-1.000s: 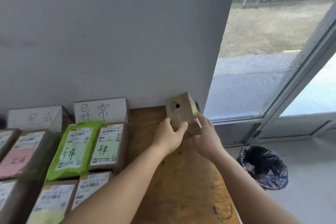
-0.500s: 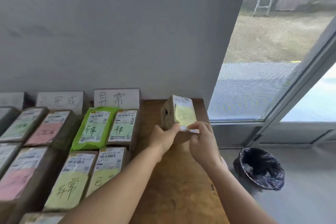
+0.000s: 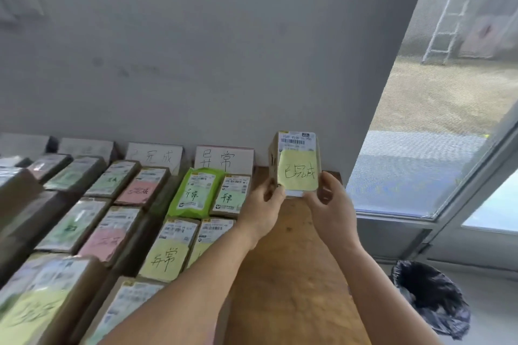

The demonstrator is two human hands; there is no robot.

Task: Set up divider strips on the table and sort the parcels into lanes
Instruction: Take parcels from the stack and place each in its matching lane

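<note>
Held parcel: one small brown box (image 3: 297,165), lifted above the far right part of the counter, label face toward the camera, a yellow-green note with dark handwriting stuck on it under a barcode label.
Left hand (image 3: 263,209): fingers curled round the box's lower left corner, holding it.
Right hand (image 3: 332,204): thumb and fingers pinching the box's lower right edge.
Counter (image 3: 291,266): bare wood from under the hands down to the near edge, the one open stretch; its right edge runs along beside the glass door.
Sign cards: four visible, standing upright against the wall; the two on the right, the white card (image 3: 224,159) and the next card (image 3: 155,156), carry handwriting, the two further left are too blurred to read.
Sorted parcels: laid in lanes running from the cards toward the camera, packed edge to edge, with no gap between them that I can see. In the lane nearest the hands I count four: a green bag (image 3: 194,193), a box with a pale green note (image 3: 231,195), and two with yellow notes (image 3: 168,249) below them. Further left the count blurs; pink notes (image 3: 138,190) and green ones show.
Bin: one, lined with a black bag (image 3: 429,297), on the floor to the right of the counter, apart from it.
Wall: grey, directly behind the cards and box.
</note>
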